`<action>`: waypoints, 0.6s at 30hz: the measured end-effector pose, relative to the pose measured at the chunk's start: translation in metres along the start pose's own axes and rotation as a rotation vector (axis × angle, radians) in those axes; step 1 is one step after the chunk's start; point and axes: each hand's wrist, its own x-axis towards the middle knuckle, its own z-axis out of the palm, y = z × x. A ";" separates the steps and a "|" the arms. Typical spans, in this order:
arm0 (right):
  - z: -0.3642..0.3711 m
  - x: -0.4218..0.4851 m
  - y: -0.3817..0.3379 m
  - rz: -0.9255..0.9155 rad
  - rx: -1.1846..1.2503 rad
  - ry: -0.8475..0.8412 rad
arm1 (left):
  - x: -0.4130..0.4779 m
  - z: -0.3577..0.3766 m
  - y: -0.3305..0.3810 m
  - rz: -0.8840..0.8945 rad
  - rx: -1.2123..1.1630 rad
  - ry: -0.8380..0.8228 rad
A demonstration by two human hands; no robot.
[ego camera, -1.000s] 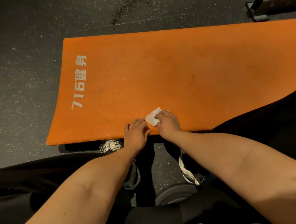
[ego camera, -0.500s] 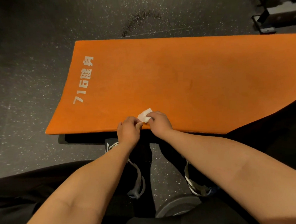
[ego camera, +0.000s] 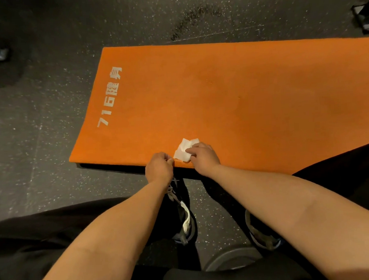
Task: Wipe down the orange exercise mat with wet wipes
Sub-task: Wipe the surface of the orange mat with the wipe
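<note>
Orange foam exercise mat (ego camera: 230,90) lies flat on dark speckled rubber floor (ego camera: 39,126), stretching ahead of both hands and off to the right. White printed lettering (ego camera: 109,96) is forward-left of the hands.

Small white folded wet wipe (ego camera: 183,150) rests on the mat's near edge, between the two hands. Right hand (ego camera: 205,158): fingers curled over the wipe's right side, pinching it. Left hand (ego camera: 159,168): fingers curled, tips at the wipe's near-left corner; cannot tell if they grip it or only touch it. Hands close together, almost meeting at the wipe.

Step, as judged: readying the wipe, probably opening it out; wiping not yet begun, and the mat shows no wet streak.

Next move calls for spreading the wipe flat under one palm, then pressing in long overlapping strokes away from the near edge.
</note>
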 end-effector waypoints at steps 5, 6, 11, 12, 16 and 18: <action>-0.010 -0.007 0.012 0.026 0.124 0.080 | -0.007 0.023 0.014 0.303 -0.113 -0.116; -0.015 -0.007 0.017 0.071 0.075 0.129 | -0.007 0.029 0.017 0.343 -0.076 -0.151; -0.030 -0.008 0.043 0.237 -0.177 0.177 | -0.019 0.053 0.033 0.441 0.208 -0.230; -0.029 -0.008 0.047 0.223 -0.207 0.161 | -0.021 0.056 0.036 0.487 0.229 -0.243; -0.021 -0.009 0.051 0.166 -0.329 0.133 | -0.017 0.060 0.038 0.470 0.312 -0.213; -0.019 -0.008 0.052 0.178 -0.338 0.125 | -0.006 0.057 0.036 0.312 0.304 -0.141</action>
